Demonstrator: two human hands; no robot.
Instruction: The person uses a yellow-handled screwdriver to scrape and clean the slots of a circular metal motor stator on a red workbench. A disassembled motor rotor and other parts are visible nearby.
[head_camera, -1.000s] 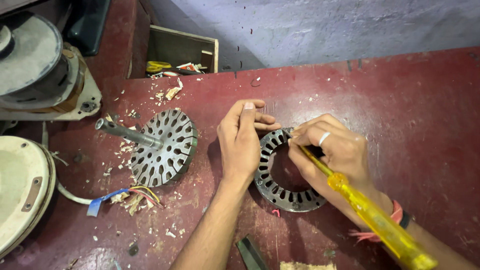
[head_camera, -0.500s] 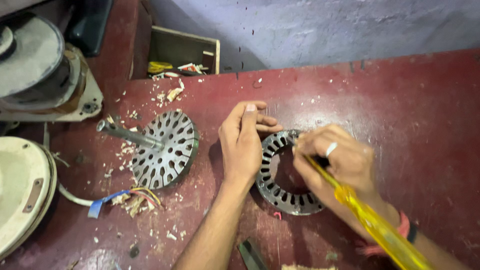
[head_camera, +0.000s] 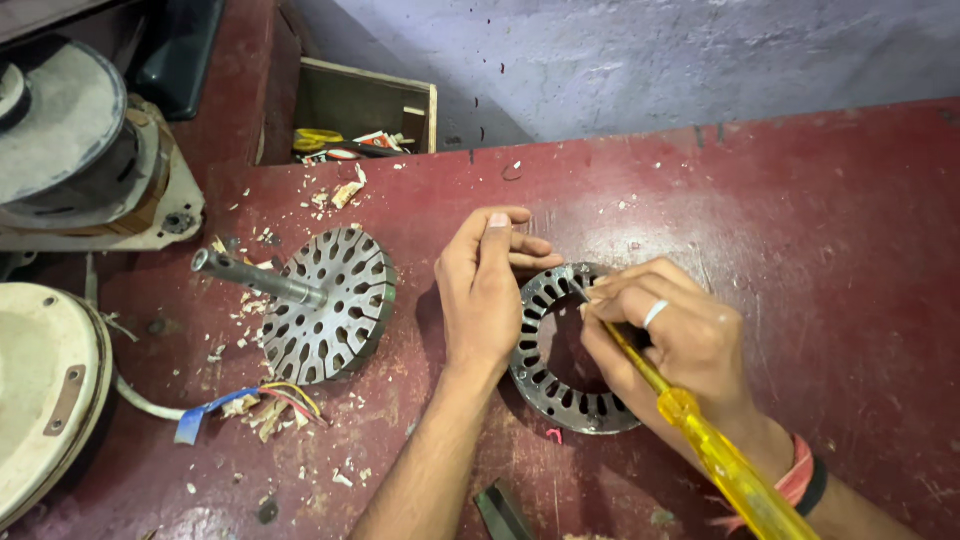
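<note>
Change: right hand (head_camera: 680, 335) shifted slightly, screwdriver (head_camera: 700, 440) tip still in stator ring (head_camera: 565, 400) slot.
Left hand (head_camera: 485, 290): open, pressing ring.
Right hand: gripping screwdriver.
Progress: slots look mostly cleared.

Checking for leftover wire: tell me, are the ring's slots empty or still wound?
Empty where visible: the ring shows bare open slots; both hands cover the rest.

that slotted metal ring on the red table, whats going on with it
A person is working on the slotted metal ring, which lies flat on the red table. Their left hand presses down on its left rim, while their right hand holds a yellow-handled screwdriver with the tip at the ring's upper slots. To the left lies a slotted metal disc on a shaft, with wire scraps and chips around it.
</note>
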